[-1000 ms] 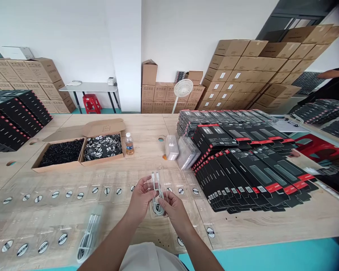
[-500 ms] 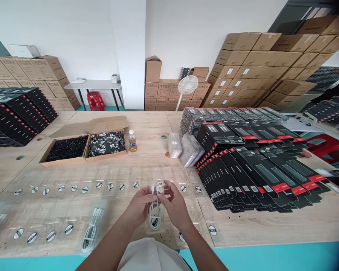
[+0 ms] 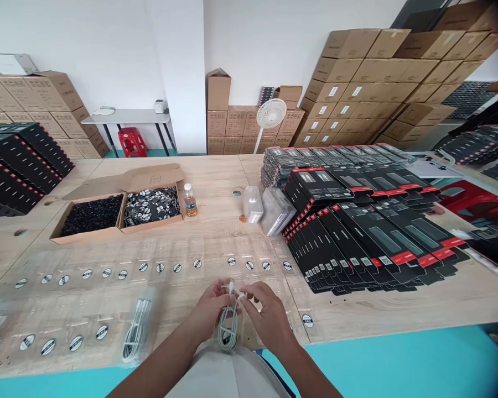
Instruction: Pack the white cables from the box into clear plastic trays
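Observation:
A coiled white cable hangs between both hands low over the near edge of the wooden table. My left hand pinches the cable's left side near its two plug ends. My right hand pinches the right side, fingers curled. Under the hands lies a clear plastic tray with a round black-and-white label. Another coiled white cable lies in a clear tray to the left.
Rows of clear trays with round labels cover the near table. Fanned black-and-red boxes fill the right side. An open carton of dark parts, a water bottle and clear tray stacks stand mid-table. Cardboard boxes line the back wall.
Both hands have come down and toward me with the cable, from raised above the trays to low at the table's near edge. The view has tilted slightly.

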Action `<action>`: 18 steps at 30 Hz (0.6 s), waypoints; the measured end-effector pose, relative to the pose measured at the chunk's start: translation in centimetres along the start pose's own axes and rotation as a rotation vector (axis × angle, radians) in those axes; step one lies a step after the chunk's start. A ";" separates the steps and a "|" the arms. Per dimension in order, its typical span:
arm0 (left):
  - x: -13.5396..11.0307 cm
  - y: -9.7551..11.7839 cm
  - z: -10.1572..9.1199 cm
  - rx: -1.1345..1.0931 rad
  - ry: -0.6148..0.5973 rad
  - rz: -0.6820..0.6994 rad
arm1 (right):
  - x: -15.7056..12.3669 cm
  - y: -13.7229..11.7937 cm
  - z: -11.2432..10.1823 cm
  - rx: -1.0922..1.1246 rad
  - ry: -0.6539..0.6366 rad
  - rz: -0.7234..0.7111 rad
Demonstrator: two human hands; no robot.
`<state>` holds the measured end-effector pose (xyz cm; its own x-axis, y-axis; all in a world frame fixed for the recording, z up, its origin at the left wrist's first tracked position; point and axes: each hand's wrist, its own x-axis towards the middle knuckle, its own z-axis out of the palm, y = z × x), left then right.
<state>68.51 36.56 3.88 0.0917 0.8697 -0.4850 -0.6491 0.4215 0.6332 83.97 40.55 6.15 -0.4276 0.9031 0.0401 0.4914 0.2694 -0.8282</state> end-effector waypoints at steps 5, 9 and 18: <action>0.0 -0.5 0.0 0.172 0.016 0.222 | -0.2 -0.8 -0.8 0.164 -0.035 0.161; 0.3 -0.7 -0.3 0.202 -0.055 0.199 | -0.2 -0.3 -1.2 0.229 -0.062 0.158; 0.4 -0.9 -0.9 0.454 -0.069 0.264 | -0.8 0.7 -1.8 0.427 -0.111 0.268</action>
<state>68.42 36.26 2.56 0.0282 0.9698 -0.2424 -0.2661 0.2411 0.9333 86.03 40.58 6.50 -0.4180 0.8747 -0.2454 0.2514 -0.1482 -0.9565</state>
